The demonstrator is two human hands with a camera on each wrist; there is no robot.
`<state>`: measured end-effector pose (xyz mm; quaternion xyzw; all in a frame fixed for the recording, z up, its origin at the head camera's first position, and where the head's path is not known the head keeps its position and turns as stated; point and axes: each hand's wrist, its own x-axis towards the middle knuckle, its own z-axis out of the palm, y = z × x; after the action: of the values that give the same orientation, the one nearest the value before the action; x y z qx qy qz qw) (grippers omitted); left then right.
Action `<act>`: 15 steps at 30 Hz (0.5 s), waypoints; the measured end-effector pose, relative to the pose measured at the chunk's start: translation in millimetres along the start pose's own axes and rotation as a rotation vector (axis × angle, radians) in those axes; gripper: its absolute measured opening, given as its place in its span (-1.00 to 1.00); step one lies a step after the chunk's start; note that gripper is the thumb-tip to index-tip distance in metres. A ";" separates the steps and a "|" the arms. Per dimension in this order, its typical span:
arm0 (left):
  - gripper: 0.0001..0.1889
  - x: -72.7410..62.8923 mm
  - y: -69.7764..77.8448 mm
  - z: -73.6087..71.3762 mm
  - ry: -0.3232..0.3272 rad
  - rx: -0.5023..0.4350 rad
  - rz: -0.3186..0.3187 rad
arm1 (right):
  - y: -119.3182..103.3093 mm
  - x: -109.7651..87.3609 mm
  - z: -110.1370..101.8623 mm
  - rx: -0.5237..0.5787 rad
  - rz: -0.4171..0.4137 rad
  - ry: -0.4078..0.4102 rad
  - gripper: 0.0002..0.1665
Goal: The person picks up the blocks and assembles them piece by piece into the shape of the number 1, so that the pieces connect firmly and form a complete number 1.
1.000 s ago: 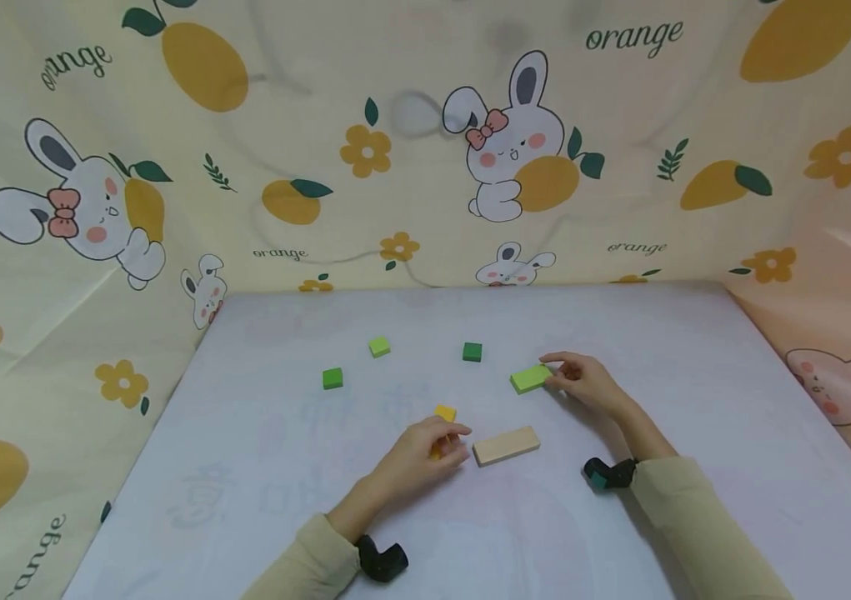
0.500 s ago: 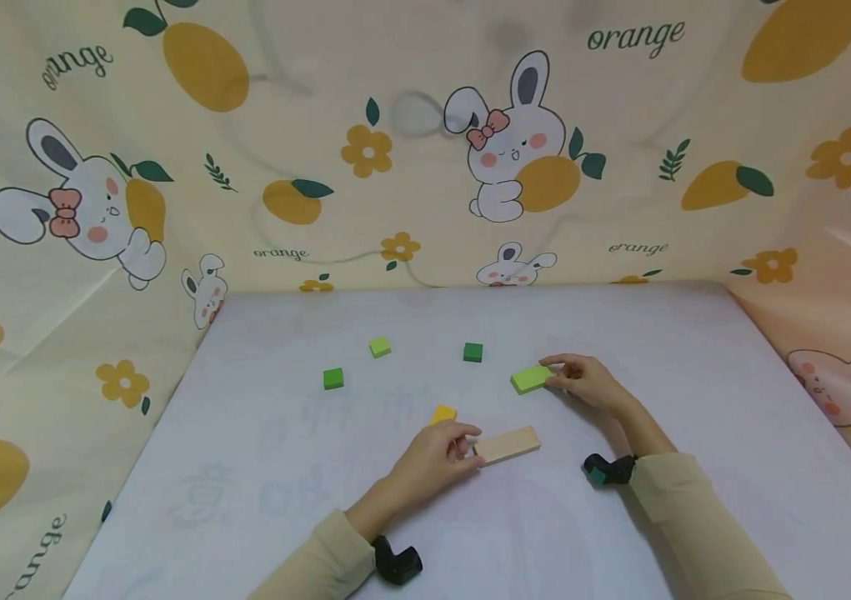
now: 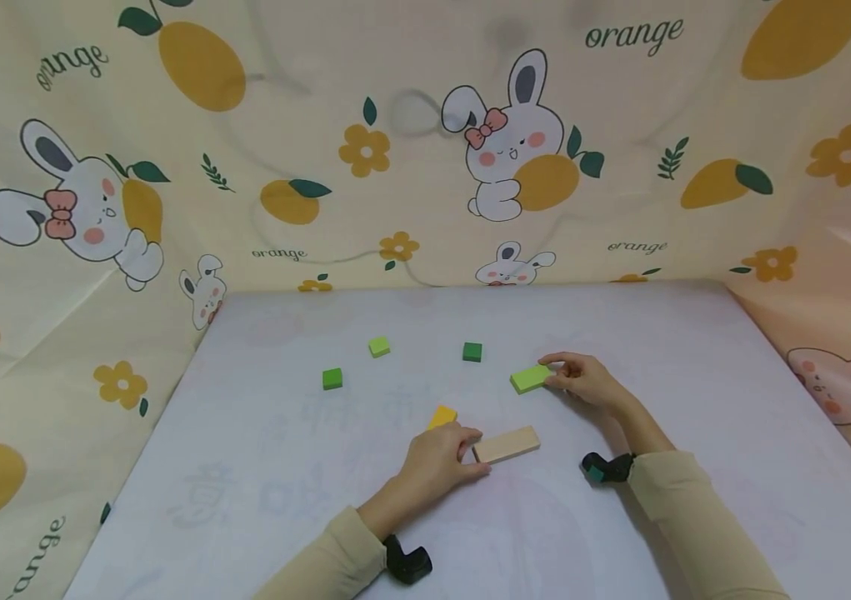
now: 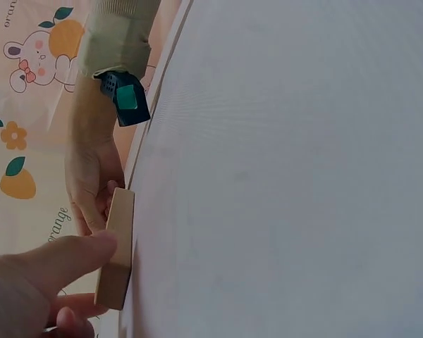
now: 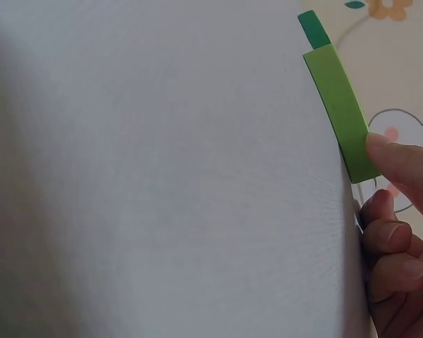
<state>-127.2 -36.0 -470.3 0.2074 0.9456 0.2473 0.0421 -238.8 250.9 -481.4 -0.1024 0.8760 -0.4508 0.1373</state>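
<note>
In the head view my left hand [image 3: 436, 458] reaches around the near-left end of a plain wooden block [image 3: 508, 445], thumb at its front edge and index finger beyond the back edge. The left wrist view has the thumb overlapping the side of that wooden block [image 4: 118, 257]. A yellow block [image 3: 443, 416] shows just behind this hand, partly covered by it. My right hand [image 3: 583, 382] pinches the right end of a light green rectangular block [image 3: 528, 379] lying flat. The right wrist view shows its thumb against the light green block [image 5: 340, 113], other fingers curled below.
Farther back on the white table [image 3: 260, 450] lie a dark green block [image 3: 473, 352], a small lime block [image 3: 379, 347] and a mid-green block [image 3: 332, 378]. A patterned cloth [image 3: 410, 167] rises behind the table and along its sides.
My left hand has moved right, off the yellow block and over to the end of the wooden block; its thumb and index finger have spread. The right hand stays in place.
</note>
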 end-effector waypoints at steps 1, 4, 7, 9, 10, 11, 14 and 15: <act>-0.52 -0.3 0.1 0.3 0.002 0.006 -0.002 | 0.0 -0.1 0.1 0.000 0.000 0.000 -0.54; -0.55 -0.9 0.8 0.7 0.013 0.015 -0.004 | -0.1 -0.1 -0.1 -0.003 0.000 -0.002 -0.53; -0.59 -1.7 1.2 1.0 0.029 0.030 0.002 | -0.3 0.3 0.2 -0.006 -0.003 0.004 -0.54; -0.61 -1.7 1.3 1.5 0.037 0.032 0.006 | -0.2 0.7 0.8 -0.010 -0.004 0.007 -0.55; -0.62 -1.9 1.2 1.7 0.040 0.034 0.008 | 0.1 0.8 1.1 -0.015 -0.006 0.005 -0.54; -0.63 -2.0 1.1 2.0 0.043 0.033 0.010 | 0.2 0.9 1.4 -0.013 -0.002 0.007 -0.55; -0.64 -1.7 0.3 2.1 0.043 0.022 0.011 | 0.7 0.9 1.7 -0.017 0.005 0.005 -0.54; -0.65 -1.7 0.1 2.2 0.045 0.018 0.013 | 0.7 0.8 1.6 -0.017 0.008 0.007 -0.54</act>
<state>-125.2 -35.6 -472.1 0.2080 0.9472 0.2434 0.0172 -239.0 249.8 -483.0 -0.0987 0.8806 -0.4433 0.1353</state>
